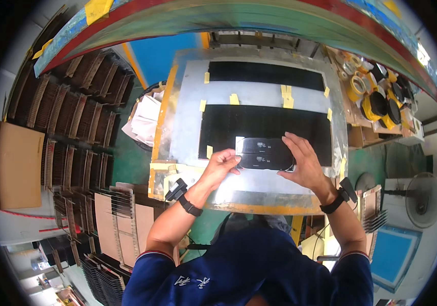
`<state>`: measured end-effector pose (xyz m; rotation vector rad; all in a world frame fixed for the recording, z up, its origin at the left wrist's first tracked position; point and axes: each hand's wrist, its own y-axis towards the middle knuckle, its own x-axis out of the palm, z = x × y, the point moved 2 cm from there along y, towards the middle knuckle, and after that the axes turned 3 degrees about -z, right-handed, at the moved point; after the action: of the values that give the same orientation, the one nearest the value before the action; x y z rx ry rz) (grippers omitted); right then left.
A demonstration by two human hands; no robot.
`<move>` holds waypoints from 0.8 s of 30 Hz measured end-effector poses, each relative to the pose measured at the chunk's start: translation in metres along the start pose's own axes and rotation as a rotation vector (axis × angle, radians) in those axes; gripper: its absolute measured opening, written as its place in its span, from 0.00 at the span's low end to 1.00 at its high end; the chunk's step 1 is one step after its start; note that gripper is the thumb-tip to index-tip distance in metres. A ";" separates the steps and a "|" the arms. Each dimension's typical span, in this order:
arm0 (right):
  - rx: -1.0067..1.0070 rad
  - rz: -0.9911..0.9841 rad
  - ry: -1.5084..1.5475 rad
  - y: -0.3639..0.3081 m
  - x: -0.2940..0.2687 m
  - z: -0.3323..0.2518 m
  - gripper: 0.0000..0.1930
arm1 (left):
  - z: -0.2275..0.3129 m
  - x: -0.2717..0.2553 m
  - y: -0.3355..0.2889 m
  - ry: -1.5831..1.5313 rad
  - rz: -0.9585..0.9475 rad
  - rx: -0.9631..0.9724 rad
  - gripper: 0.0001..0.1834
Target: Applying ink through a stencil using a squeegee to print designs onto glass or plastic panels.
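Observation:
A glossy black panel (251,148) with two sets of small pale printed marks is held level over the near part of the worktable. A line runs across its middle; whether it is one piece or two side by side, I cannot tell. My left hand (221,167) pinches its left end, thumb on top and fingers partly hidden beneath. At the other end, my right hand (304,162) grips with the thumb at the near corner and the fingers at the far corner. Behind the panel, a wide black sheet (264,120) lies on the table, with yellow tape at its edges.
A narrower black strip (264,74) lies farther back on the worktable (188,112). A large framed screen (239,18) hangs over the far side. Racks (70,112) stand left, beside a bin of paper (146,120). Tape rolls (356,87) and a fan (424,200) are right.

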<state>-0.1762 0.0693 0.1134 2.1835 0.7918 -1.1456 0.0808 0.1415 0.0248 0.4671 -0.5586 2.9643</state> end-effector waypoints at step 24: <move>0.143 -0.034 0.094 0.155 0.058 0.196 0.43 | 0.016 -0.061 0.187 1.124 0.271 0.600 0.35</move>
<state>-0.1434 -0.1576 -0.0019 2.3656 0.8120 -1.1549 0.1171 -0.0401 -0.0437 -1.2732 0.4167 2.9171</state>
